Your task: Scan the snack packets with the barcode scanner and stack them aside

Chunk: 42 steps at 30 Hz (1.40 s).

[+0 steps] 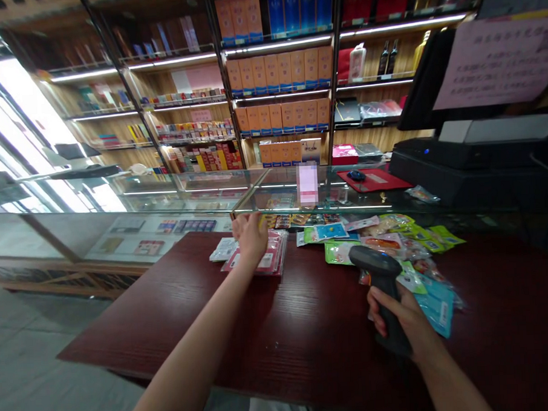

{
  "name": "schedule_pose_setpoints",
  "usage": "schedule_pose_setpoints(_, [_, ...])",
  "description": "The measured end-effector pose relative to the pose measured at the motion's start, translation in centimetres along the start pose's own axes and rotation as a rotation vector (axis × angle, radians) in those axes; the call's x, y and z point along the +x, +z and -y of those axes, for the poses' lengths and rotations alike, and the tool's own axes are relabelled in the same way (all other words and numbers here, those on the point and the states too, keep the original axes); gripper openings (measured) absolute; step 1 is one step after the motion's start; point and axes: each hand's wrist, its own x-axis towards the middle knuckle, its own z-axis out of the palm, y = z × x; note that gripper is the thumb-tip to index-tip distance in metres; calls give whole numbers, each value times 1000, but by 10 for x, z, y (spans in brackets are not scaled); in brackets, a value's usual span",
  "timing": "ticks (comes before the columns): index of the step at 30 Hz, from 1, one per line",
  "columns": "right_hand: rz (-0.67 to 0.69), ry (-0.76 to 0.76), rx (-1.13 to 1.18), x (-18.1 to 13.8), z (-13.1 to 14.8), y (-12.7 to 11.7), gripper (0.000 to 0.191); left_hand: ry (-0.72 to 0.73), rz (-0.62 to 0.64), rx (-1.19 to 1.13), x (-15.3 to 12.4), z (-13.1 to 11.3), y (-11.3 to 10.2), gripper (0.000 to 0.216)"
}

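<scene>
My left hand reaches far across the dark red wooden table and rests on a stack of pink packets, fingers curled over its top. A white packet lies just left of the stack. My right hand is closed round the handle of a black barcode scanner, whose head points left over the table. Right behind the scanner lies a heap of green, blue and orange snack packets.
A glass display counter runs behind the table, with goods under it. Shelves of orange and blue boxes fill the back wall. A black till with a monitor stands at the right. A red mouse pad lies on the glass.
</scene>
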Motion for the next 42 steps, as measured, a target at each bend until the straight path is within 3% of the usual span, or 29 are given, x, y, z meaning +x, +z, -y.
schedule_pose_setpoints(5, [2,-14,33,3,3,-1,42,341,212,-56,-29,-65,47,30])
schedule_pose_setpoints(10, [12,-36,54,6,3,-3,41,420,373,-61,-39,-100,95,28])
schedule_pose_setpoints(15, [1,-26,63,7,4,-3,43,334,506,-160,-32,-102,111,14])
schedule_pose_setpoints(20, [18,-23,94,6,5,-4,41,354,547,-220,-32,-86,103,3])
schedule_pose_setpoints(22, [24,-23,100,5,4,-4,40,374,558,-243,-36,-77,95,8])
schedule_pose_setpoints(25, [43,-41,103,5,4,-4,38,278,466,-406,-48,-63,85,14])
schedule_pose_setpoints(28, [72,-48,100,3,5,-3,40,21,371,-709,-65,-53,82,17])
schedule_pose_setpoints(33, [84,-20,38,0,5,1,53,-353,351,-1259,-93,-46,90,29])
schedule_pose_setpoints(38, [97,52,-86,-2,2,4,62,-431,263,-1339,-99,-45,92,34])
schedule_pose_setpoints(42, [128,85,-150,-4,-1,2,52,-427,250,-1321,-99,-46,92,33])
